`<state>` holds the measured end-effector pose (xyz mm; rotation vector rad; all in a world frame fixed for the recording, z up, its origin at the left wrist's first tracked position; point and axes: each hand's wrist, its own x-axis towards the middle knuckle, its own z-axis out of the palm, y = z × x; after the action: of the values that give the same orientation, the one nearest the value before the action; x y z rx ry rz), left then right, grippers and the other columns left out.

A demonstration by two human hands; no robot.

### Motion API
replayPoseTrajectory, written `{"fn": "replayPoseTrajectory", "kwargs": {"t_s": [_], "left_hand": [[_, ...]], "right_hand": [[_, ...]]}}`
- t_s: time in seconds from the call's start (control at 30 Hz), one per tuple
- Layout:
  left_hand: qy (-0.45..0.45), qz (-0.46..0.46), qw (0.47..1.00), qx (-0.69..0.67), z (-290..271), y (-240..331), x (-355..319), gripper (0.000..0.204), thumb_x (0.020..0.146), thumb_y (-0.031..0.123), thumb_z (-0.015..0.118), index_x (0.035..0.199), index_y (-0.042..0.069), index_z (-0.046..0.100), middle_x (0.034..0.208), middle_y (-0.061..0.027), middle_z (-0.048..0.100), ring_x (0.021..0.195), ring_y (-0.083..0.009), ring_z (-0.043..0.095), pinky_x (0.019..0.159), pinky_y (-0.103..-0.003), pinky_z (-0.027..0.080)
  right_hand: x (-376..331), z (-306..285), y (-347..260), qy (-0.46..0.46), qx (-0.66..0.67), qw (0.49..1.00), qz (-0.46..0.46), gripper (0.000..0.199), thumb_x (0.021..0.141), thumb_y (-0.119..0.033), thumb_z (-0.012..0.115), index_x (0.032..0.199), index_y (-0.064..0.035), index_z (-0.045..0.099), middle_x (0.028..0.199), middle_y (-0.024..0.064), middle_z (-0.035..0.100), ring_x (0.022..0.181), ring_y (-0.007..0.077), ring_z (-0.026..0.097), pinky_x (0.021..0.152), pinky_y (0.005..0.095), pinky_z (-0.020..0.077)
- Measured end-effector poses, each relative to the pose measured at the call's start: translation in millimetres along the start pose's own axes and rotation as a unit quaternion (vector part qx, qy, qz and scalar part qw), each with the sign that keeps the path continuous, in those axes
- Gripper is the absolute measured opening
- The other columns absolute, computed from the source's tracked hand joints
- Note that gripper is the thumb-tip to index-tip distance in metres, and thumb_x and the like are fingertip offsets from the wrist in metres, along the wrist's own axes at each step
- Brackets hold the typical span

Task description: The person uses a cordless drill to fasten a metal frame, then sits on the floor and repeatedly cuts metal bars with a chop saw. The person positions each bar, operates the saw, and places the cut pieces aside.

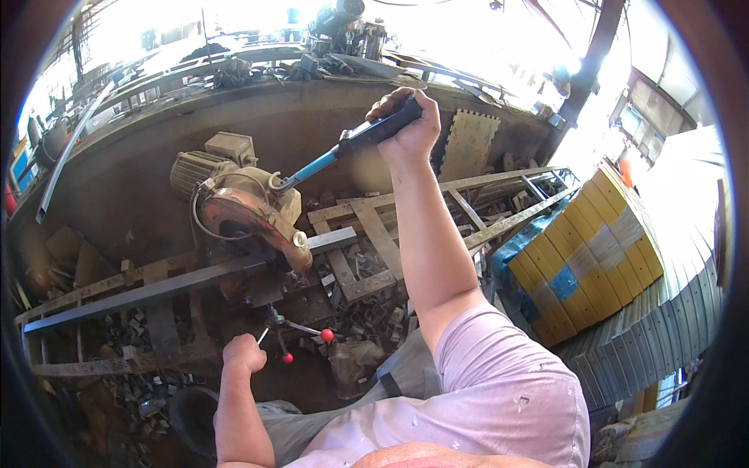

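Nearest is the person's pale pink shirt point(499, 390), dotted with small holes, above grey trousers point(296, 429). A dark bin point(193, 421) stands by the left forearm. The left hand point(244, 353) is low, its fingers closed on a thin spoke point(264, 335) of the vise handle; the spoke's outer end is hidden in the fist. 2 other spokes fan out from the same hub point(275, 319), each tipped with a red knob point(326, 335). Right of these sits a clear, dusty bag point(355, 366), and grey offcuts point(382, 318) lie heaped around it. Just beyond the hub is the saw point(242, 207), its rounded guard coated in rust-red dust. A long metal bar point(148, 296) runs in from the left to the saw, and a short length shows on the saw's right; the blade's edge is hidden, so contact with the bar cannot be told. The right arm reaches up and forward, and the right hand point(409, 129) is wrapped around the black grip point(378, 132) of the saw's blue lever point(312, 166). A ribbed motor point(193, 173) is mounted behind the guard. Off to the right stand yellow stacked pieces point(601, 249) and grey panels point(663, 335). Farther back, a yellowish mat point(470, 144) leans against a brown wall point(312, 109), and past it a 2nd motor point(351, 12) shows against glare.
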<state>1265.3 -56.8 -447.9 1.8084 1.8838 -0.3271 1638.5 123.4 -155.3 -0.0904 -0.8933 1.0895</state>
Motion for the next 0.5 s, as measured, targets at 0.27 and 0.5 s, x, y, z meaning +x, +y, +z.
{"fn": "replayPoseTrajectory", "kwargs": {"t_s": [0.27, 0.5], "left_hand": [[-0.001, 0.000, 0.999, 0.043, 7.8, 13.9, -3.7, 0.034, 0.085, 0.025, 0.073, 0.111, 0.006, 0.081, 0.119, -0.0185, 0.078, 0.115, -0.0345, 0.075, 0.100, -0.045, 0.059], [-0.014, 0.005, 0.998, 0.054, 2.7, 14.1, -9.0, 0.039, 0.086, 0.034, 0.076, 0.114, 0.008, 0.081, 0.120, -0.0158, 0.079, 0.116, -0.0321, 0.075, 0.100, -0.044, 0.059]], "right_hand": [[28.6, 40.1, 12.4, 0.036, -0.055, 0.998, 0.024, 0.035, 0.096, -0.039, 0.056, 0.094, -0.0051, 0.066, 0.084, 0.0156, 0.066, 0.081, 0.0369, 0.066, 0.072, 0.0497, 0.0528], [141.1, 114.5, 80.1, 0.022, -0.125, 0.992, 0.024, 0.027, 0.103, -0.033, 0.063, 0.093, -0.0079, 0.066, 0.075, 0.0088, 0.063, 0.063, 0.0271, 0.064, 0.057, 0.0438, 0.0561]]}}
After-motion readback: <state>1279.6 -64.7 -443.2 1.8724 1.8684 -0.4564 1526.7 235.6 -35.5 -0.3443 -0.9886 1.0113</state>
